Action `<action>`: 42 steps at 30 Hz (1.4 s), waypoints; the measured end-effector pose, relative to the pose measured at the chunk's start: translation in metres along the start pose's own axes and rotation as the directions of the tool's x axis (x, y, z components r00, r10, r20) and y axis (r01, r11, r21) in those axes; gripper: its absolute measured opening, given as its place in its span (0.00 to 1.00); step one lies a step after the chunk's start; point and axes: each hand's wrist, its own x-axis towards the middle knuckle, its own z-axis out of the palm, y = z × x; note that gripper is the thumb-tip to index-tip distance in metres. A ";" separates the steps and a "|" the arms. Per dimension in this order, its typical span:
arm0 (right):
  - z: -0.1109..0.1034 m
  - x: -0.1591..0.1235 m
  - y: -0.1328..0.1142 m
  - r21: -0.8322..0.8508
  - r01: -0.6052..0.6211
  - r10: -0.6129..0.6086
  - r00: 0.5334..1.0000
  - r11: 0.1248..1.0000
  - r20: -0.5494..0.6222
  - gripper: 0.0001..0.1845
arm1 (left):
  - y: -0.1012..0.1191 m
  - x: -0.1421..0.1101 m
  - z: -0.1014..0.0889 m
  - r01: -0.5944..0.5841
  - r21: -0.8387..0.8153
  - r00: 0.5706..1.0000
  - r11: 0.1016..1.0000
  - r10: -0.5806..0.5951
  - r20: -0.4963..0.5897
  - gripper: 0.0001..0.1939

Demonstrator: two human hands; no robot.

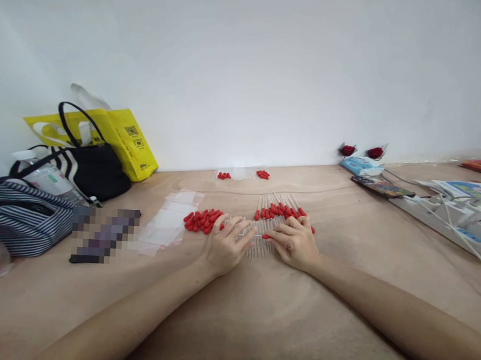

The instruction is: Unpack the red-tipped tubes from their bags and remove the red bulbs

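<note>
My left hand (pixel 229 245) is closed on the clear end of a thin glass dropper tube (pixel 254 236). My right hand (pixel 296 243) pinches a small red rubber bulb (pixel 265 236) at the tube's other end. Under and between both hands lies a row of bare glass tubes (pixel 256 250). Just beyond them, droppers with red bulbs (pixel 281 209) are laid side by side, tubes pointing away from me. Beside my left hand is a pile of loose red bulbs (pixel 201 221). Part of the glass tubes is hidden by my hands.
Flat clear zip bags (pixel 169 219) lie left of the bulbs. Two bagged groups of red droppers (pixel 223 176) rest by the wall. Left are a striped pouch (pixel 32 217), a black bag (pixel 100 167) and a yellow bag (pixel 133 147); right, a power strip (pixel 436 217) with cables.
</note>
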 end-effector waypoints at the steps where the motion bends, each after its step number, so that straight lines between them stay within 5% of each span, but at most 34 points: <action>1: 0.001 0.000 -0.001 0.007 0.015 -0.015 1.000 1.000 -0.016 0.10 | 0.000 0.001 0.001 -0.012 -0.011 1.000 1.000 0.012 -0.008 0.10; 11: -0.003 -0.004 -0.002 -0.027 0.137 -0.136 0.991 0.990 0.012 0.12 | 0.000 -0.007 -0.012 0.023 -0.081 1.000 0.996 -0.023 0.009 0.08; 17: -0.016 -0.016 0.026 -0.052 -0.134 0.132 0.990 0.990 -0.039 0.11 | -0.027 -0.027 -0.018 0.293 -0.071 0.954 0.954 -0.296 -0.048 0.07; 21: -0.015 -0.013 0.039 -0.016 -0.331 0.327 0.938 0.944 -0.120 0.12 | -0.024 -0.015 -0.022 0.426 -0.219 0.901 0.878 -0.433 0.019 0.10; 27: -0.019 -0.007 0.065 0.021 -0.606 0.606 0.793 0.795 -0.055 0.15 | -0.024 0.020 -0.015 0.636 -0.459 0.772 0.621 -0.517 0.371 0.09; 30: -0.024 -0.005 0.072 0.049 -0.711 0.710 0.703 0.701 0.042 0.16 | -0.028 0.040 -0.005 0.737 -0.423 0.673 0.527 -0.518 0.529 0.08; 33: -0.026 -0.002 0.070 0.067 -0.769 0.760 0.639 0.636 0.114 0.18 | -0.026 0.059 0.005 0.799 -0.279 0.547 0.533 -0.450 0.706 0.13; 36: -0.025 0.000 0.062 0.088 -0.743 0.727 0.668 0.663 0.160 0.18 | -0.019 0.069 0.014 0.807 -0.174 0.462 0.565 -0.419 0.782 0.17; 42: -0.021 0.001 0.051 -0.053 -0.683 0.682 0.717 0.729 0.141 0.20 | -0.010 0.071 0.024 0.781 -0.103 0.440 0.616 -0.427 0.790 0.11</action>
